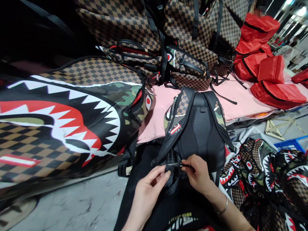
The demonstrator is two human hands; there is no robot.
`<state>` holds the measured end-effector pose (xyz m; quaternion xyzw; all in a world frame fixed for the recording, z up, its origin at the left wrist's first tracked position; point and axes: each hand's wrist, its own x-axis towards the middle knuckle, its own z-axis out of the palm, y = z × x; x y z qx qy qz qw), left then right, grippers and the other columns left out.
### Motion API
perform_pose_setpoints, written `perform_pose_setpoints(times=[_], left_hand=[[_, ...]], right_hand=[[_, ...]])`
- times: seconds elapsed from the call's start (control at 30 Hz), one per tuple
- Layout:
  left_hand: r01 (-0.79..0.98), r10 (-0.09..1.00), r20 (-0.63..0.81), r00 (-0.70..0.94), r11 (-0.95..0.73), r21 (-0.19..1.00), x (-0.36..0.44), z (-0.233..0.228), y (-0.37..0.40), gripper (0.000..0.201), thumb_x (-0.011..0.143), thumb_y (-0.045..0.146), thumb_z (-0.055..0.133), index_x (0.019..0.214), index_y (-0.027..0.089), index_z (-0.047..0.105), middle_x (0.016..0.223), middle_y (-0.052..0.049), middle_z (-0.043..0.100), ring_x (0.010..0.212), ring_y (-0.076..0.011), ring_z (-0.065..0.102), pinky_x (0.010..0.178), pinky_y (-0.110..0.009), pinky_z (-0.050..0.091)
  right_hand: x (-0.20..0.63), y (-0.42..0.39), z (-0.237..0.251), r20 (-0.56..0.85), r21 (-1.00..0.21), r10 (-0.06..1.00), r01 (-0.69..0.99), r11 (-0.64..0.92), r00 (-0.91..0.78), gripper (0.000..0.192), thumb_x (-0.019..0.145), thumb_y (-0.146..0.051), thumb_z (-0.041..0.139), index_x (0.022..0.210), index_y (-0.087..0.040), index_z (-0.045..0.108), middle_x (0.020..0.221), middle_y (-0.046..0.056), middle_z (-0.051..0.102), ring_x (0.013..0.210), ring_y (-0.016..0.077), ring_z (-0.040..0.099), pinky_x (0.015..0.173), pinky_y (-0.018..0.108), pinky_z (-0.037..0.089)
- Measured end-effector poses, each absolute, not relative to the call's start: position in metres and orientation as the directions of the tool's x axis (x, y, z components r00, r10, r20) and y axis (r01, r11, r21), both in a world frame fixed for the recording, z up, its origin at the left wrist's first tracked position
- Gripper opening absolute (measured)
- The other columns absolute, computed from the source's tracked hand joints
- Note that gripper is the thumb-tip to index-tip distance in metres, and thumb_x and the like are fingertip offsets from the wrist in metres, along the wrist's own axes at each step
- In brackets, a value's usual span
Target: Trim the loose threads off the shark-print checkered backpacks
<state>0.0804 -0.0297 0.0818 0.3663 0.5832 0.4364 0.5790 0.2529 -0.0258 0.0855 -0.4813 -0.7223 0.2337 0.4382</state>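
A black backpack [208, 141] leans on the edge of the pink-covered table, its padded back panel and shoulder straps facing me. Checkered and camouflage sides show at its edges, and a small red-and-white tag lies on one strap. At its lower left, my left hand [151, 186] is closed, thumb and fingers pinching a black webbing strap [169, 168]. Facing it, my right hand [198, 173] pinches at the other end of a thin greyish strip by the strap; what exactly its fingertips hold is too small to make out.
A large checkered bag with a shark-mouth print [96, 112] fills the left. Checkered backpacks [187, 29] pile up behind the pink table cover [158, 109]. Red pouches [271, 70] stack at the back right. More shark-print bags [260, 163] heap at the lower right, near a blue crate [292, 142].
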Motion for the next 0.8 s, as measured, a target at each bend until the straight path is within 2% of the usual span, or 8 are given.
perform_pose_setpoints(times=[0.13, 0.3, 0.43, 0.57, 0.67, 0.8], left_hand=[[-0.137, 0.910, -0.412, -0.048, 0.402, 0.905, 0.080, 0.083, -0.029, 0.033, 0.056, 0.038, 0.074, 0.082, 0.017, 0.070, 0.077, -0.003, 0.065, 0.067, -0.0144, 0.054, 0.062, -0.024, 0.045], [-0.134, 0.909, -0.413, -0.054, 0.404, 0.905, 0.079, 0.081, -0.030, 0.036, 0.056, 0.041, 0.074, 0.083, 0.017, 0.070, 0.082, -0.004, 0.067, 0.073, -0.0177, 0.057, 0.066, -0.026, 0.046], [-0.212, 0.882, -0.470, -0.032, 0.454, 0.866, 0.080, 0.087, -0.029, 0.038, 0.054, 0.039, 0.075, 0.084, 0.017, 0.070, 0.082, -0.004, 0.067, 0.075, -0.0177, 0.057, 0.069, -0.026, 0.046], [-0.467, 0.790, -0.605, 0.102, 0.575, 0.672, 0.083, 0.099, -0.025, 0.041, 0.056, 0.036, 0.077, 0.088, 0.014, 0.068, 0.072, -0.003, 0.062, 0.061, -0.0118, 0.052, 0.058, -0.024, 0.045], [-0.628, 0.764, -0.604, 0.226, 0.589, 0.509, 0.085, 0.102, -0.024, 0.032, 0.058, 0.023, 0.076, 0.087, 0.013, 0.065, 0.066, -0.001, 0.055, 0.054, -0.0067, 0.045, 0.049, -0.018, 0.041], [-0.777, 0.683, -0.620, 0.387, 0.603, 0.179, 0.086, 0.100, -0.027, 0.019, 0.067, 0.004, 0.062, 0.085, 0.010, 0.060, 0.067, 0.000, 0.047, 0.051, -0.0019, 0.040, 0.044, -0.011, 0.035]], right_hand=[[0.255, -0.026, 0.084, 0.430, -0.773, 0.898, 0.478, 0.418, -0.091, 0.010, 0.085, -0.023, 0.050, 0.092, -0.018, 0.056, 0.074, 0.004, 0.058, 0.066, 0.0147, 0.052, 0.059, 0.027, 0.041], [0.256, -0.026, 0.082, 0.399, -0.750, 0.900, 0.502, 0.430, -0.175, 0.012, 0.085, -0.025, 0.050, 0.092, -0.017, 0.057, 0.074, 0.005, 0.058, 0.068, 0.0154, 0.053, 0.060, 0.028, 0.042], [0.256, -0.025, 0.079, 0.360, -0.821, 0.932, 0.459, 0.339, -0.043, 0.009, 0.085, -0.023, 0.049, 0.086, -0.018, 0.057, 0.072, 0.003, 0.057, 0.064, 0.0135, 0.052, 0.059, 0.026, 0.042], [0.254, -0.026, 0.077, 0.256, -0.893, 0.967, 0.379, 0.243, -0.018, 0.014, 0.082, -0.027, 0.053, 0.093, -0.018, 0.056, 0.076, 0.002, 0.057, 0.064, 0.0123, 0.052, 0.057, 0.024, 0.041], [0.253, -0.024, 0.079, 0.278, -0.872, 0.956, 0.394, 0.290, -0.090, 0.012, 0.083, -0.025, 0.053, 0.091, -0.017, 0.058, 0.075, 0.003, 0.058, 0.064, 0.0124, 0.052, 0.057, 0.024, 0.040], [0.249, -0.015, 0.083, 0.255, -0.925, 0.967, 0.291, 0.242, 0.006, 0.010, 0.084, -0.024, 0.051, 0.087, -0.018, 0.059, 0.075, 0.002, 0.059, 0.067, 0.0125, 0.054, 0.061, 0.024, 0.043]])
